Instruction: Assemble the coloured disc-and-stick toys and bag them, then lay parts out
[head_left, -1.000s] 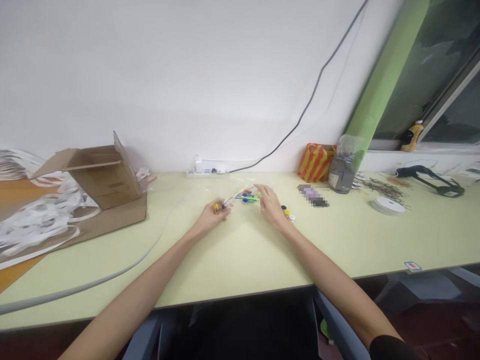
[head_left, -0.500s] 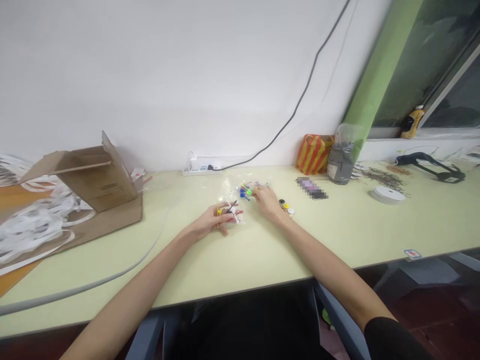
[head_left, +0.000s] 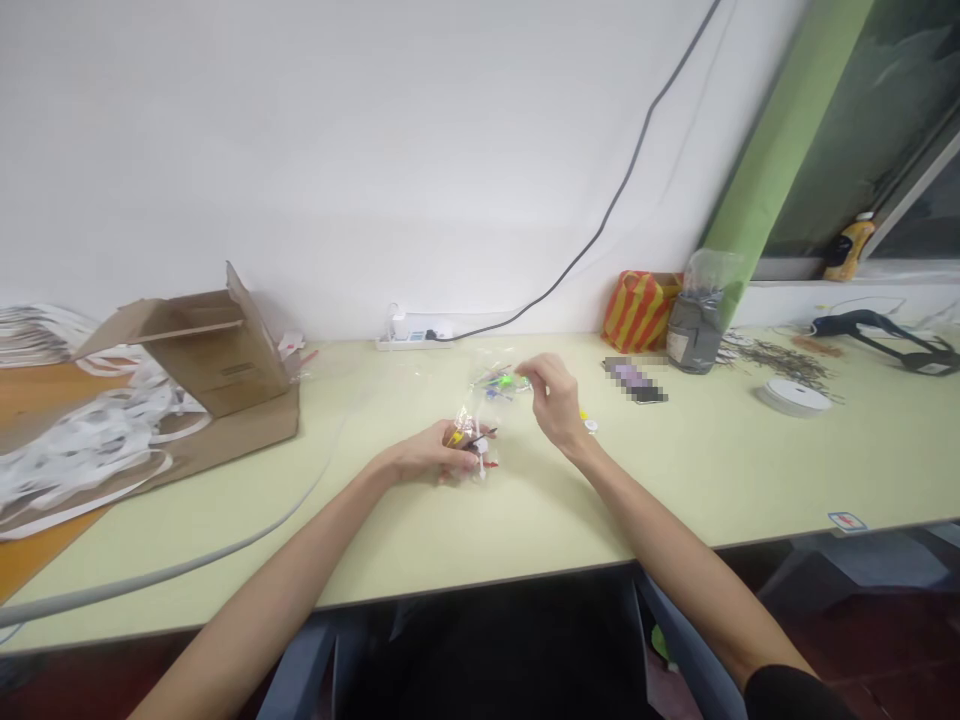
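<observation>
A clear plastic bag (head_left: 484,420) holding small coloured parts, with green, blue, yellow and red pieces, hangs between my hands above the pale green table (head_left: 525,520). My left hand (head_left: 427,452) is shut around the bag's lower part, near a yellow piece and a dark stick. My right hand (head_left: 555,400) is raised at the bag's upper right edge, its fingertips pinching the plastic. Just past that hand, small white and yellow caps (head_left: 589,424) stand on the table.
An open cardboard box (head_left: 217,350) and white strips (head_left: 82,440) lie to the left, with a grey cable (head_left: 225,540) across the table. A power strip (head_left: 412,340), striped bag (head_left: 640,312), grey jar (head_left: 694,335) and white tape roll (head_left: 795,396) stand farther back.
The plastic bag has lifted off the table into my left hand's grip. My right hand has risen to the bag's upper edge, and both hands have drawn closer together.
</observation>
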